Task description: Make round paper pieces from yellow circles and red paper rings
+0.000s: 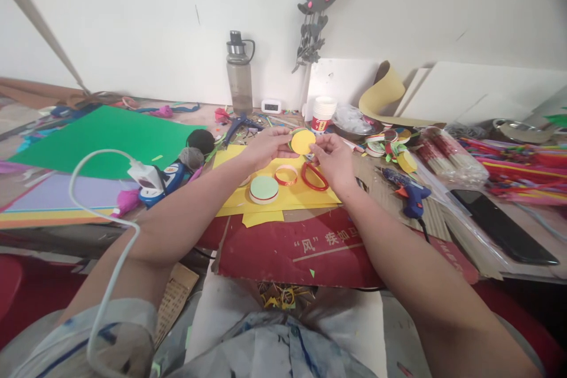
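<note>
A round yellow foam disc [303, 142], with a bit of green at its edge, is held up over the yellow sheets [305, 198]. My left hand [270, 146] grips its left side, and the fingers of my right hand [331, 156] pinch its right edge. Below lie a round piece with a pale green top and a red and white rim [264, 188], a thin red and white ring [286, 175] and a red ring [315, 177]. The ring lies just under my right hand.
On the right are a blue glue gun [411, 194], a black phone [502, 225] and bagged sticks [452, 156]. Behind stand a water bottle [240, 80] and paper cups [323, 113]. To the left are a green sheet [110, 139] and a power strip [163, 183] with a white cable.
</note>
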